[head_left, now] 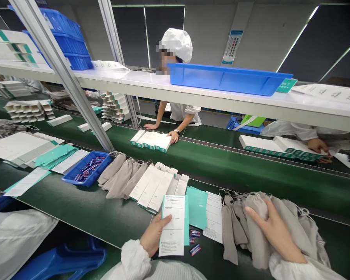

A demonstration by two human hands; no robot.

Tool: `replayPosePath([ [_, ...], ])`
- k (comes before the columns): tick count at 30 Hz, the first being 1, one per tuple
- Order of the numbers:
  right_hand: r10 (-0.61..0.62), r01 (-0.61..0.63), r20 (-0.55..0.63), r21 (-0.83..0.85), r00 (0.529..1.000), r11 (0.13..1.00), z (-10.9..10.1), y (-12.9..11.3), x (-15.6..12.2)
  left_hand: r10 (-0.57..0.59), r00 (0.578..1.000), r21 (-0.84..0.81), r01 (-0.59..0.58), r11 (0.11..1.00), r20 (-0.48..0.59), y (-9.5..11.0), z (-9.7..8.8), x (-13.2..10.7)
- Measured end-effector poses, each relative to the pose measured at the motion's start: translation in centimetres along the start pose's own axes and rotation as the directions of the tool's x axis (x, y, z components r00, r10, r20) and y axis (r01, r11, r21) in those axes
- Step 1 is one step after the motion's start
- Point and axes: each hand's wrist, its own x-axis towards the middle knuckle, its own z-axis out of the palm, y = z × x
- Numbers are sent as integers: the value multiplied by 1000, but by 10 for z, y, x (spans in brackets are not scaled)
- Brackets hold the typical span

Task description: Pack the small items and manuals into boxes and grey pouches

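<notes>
My left hand [154,235] grips a white printed leaflet [172,225] with a teal card behind it, held just above the green table. My right hand [275,229] rests with fingers spread on a heap of grey drawstring pouches [251,229] at the right. Under the leaflet lie small batteries [195,249] and more teal and white sheets [205,212]. Several white cartons [157,186] lie in a row just beyond my left hand.
Another grey pouch pile [119,175] and a blue tray of batteries [87,168] lie to the left. A green conveyor belt [251,163] runs across. A person in white [175,50] opposite touches white boxes [151,140]. A blue bin [227,79] sits on the overhead shelf.
</notes>
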Motion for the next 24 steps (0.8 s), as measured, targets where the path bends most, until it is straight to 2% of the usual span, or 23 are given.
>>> replayPosePath([
  [2,34,-61,169,157,985,986,5,-15,-9,71,997,127,-73,989,20,8,5,-2],
  [3,25,-90,308,200,951,976,7,-21,-13,136,990,217,-138,966,25,12,8,-2],
  [4,-22,-83,441,218,897,972,9,-26,-16,215,976,323,-215,922,37,17,12,-3],
  [5,-81,-61,571,226,817,972,11,-31,-20,296,953,433,-295,852,65,22,17,-3],
  [7,-190,-10,777,244,600,970,15,-40,-28,416,893,613,-427,664,172,30,26,-3],
  [9,-289,31,875,301,387,953,19,-50,-36,432,851,711,-500,494,298,36,36,-3],
  [10,-337,44,890,340,307,939,22,-56,-39,407,842,738,-519,432,353,37,39,-2],
  [11,-378,53,893,377,245,925,24,-62,-42,370,839,757,-529,384,399,38,43,-2],
  [13,-440,56,880,438,177,897,28,-73,-45,270,836,756,-548,359,478,39,47,-2],
  [14,-460,53,871,458,171,887,30,-78,-45,215,827,733,-561,386,520,38,47,-2],
  [15,-474,49,860,474,187,879,31,-82,-44,163,815,701,-565,436,556,37,47,-2],
  [17,-481,28,834,493,269,870,33,-87,-40,95,808,632,-522,573,581,34,44,-1],
  [20,-423,-67,801,494,423,867,36,-87,-36,89,866,518,-373,769,492,25,39,-1],
  [22,-378,-158,793,501,478,851,39,-85,-36,100,913,395,-267,879,395,17,37,-1],
  [24,-374,-220,774,538,511,813,44,-82,-38,90,950,272,-174,946,298,9,38,-1],
])
